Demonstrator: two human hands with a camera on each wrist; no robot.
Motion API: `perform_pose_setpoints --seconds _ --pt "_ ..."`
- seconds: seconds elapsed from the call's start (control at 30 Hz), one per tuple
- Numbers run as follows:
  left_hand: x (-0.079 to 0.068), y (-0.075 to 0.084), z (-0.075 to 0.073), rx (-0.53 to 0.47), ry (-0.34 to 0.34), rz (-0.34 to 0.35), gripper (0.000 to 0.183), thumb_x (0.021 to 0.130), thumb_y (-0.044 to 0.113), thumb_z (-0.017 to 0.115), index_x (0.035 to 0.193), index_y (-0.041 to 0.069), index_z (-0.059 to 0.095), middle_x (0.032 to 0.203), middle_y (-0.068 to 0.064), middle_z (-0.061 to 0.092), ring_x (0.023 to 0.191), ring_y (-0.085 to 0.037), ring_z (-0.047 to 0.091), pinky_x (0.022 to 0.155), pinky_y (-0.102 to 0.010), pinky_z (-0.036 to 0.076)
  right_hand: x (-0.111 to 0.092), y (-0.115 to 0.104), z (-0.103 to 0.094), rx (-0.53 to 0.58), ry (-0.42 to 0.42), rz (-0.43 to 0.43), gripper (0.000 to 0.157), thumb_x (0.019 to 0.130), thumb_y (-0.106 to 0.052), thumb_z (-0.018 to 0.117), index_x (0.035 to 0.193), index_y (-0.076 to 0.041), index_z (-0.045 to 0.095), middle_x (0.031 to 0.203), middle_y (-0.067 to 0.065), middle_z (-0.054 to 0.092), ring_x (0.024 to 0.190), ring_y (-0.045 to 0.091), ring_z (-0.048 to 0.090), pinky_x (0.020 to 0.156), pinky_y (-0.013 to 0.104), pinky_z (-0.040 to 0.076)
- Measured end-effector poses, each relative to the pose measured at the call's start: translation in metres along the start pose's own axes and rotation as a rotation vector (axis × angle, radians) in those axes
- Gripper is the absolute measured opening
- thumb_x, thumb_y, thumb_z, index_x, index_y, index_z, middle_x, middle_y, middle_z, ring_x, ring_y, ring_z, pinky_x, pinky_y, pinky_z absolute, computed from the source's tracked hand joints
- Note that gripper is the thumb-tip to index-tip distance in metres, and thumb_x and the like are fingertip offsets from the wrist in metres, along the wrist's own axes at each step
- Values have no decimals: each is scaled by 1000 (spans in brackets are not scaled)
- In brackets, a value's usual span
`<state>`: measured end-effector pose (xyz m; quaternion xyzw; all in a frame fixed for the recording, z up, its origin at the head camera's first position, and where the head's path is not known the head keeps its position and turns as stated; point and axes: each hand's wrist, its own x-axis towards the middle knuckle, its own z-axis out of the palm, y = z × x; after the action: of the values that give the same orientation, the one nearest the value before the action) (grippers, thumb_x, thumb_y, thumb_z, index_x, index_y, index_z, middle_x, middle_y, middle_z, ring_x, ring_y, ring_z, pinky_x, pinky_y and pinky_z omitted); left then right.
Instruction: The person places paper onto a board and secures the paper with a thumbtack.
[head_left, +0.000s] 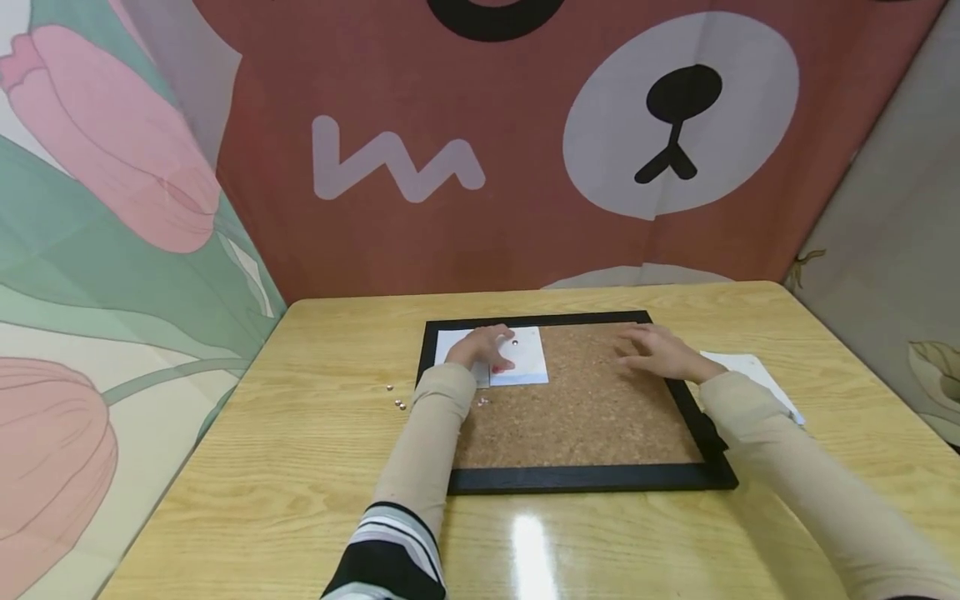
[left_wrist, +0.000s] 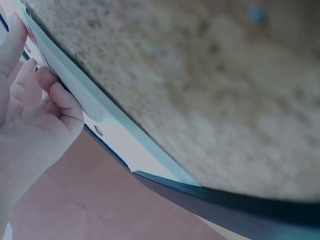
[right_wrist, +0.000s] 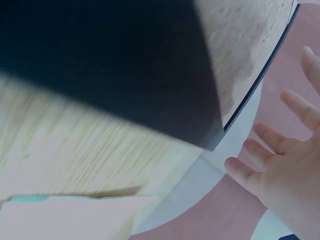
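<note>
My left hand (head_left: 480,347) is over two white paper sheets at the upper left of a black-framed cork board (head_left: 585,417). Its thumb and fingers are bent and apart around a small shiny pin (head_left: 515,342) on the right sheet (head_left: 531,367). The left sheet (head_left: 448,340) is partly covered by this hand. In the left wrist view, the fingers (left_wrist: 67,102) lie against the paper (left_wrist: 125,145), some of them curled. Over the board's right side hovers my right hand (head_left: 660,354), fingers spread, holding nothing; the right wrist view shows loose fingers (right_wrist: 267,145).
Several small shiny pins (head_left: 400,405) lie on the wooden table (head_left: 300,450) left of the board. Clear pins (head_left: 483,402) are on the cork below the sheets. More white paper (head_left: 757,377) lies right of the board, partly behind my right forearm. A printed cloth (head_left: 525,225) hangs behind.
</note>
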<state>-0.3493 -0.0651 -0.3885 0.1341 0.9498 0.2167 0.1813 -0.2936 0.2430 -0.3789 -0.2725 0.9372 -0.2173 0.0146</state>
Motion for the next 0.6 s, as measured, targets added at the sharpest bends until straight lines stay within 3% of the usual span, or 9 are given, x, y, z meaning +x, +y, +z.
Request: perform_pose_setpoints --seconds 0.23,0.53,0.6 --pt "-2 2 -1 0 -3 0 65 76 30 72 133 23 43 139 -5 35 124 -22 32 99 -39 28 -11 12 -7 37 -27 78 57 88 -23 58 131 9 37 129 35 31 118 51 22 90 64 21" --pt "-4 3 -1 3 -15 -16 66 77 31 71 134 24 41 136 -5 40 117 -21 38 99 -37 29 -27 27 -9 -21 -16 101 55 87 -23 59 126 12 41 125 39 32 114 53 28 87 62 27" --pt "-3 3 -1 7 -18 -13 66 77 31 70 135 24 40 128 -5 48 115 -20 40 98 -37 30 -31 28 -11 -15 -15 109 54 87 -23 59 125 12 41 125 41 30 114 54 26 87 63 26"
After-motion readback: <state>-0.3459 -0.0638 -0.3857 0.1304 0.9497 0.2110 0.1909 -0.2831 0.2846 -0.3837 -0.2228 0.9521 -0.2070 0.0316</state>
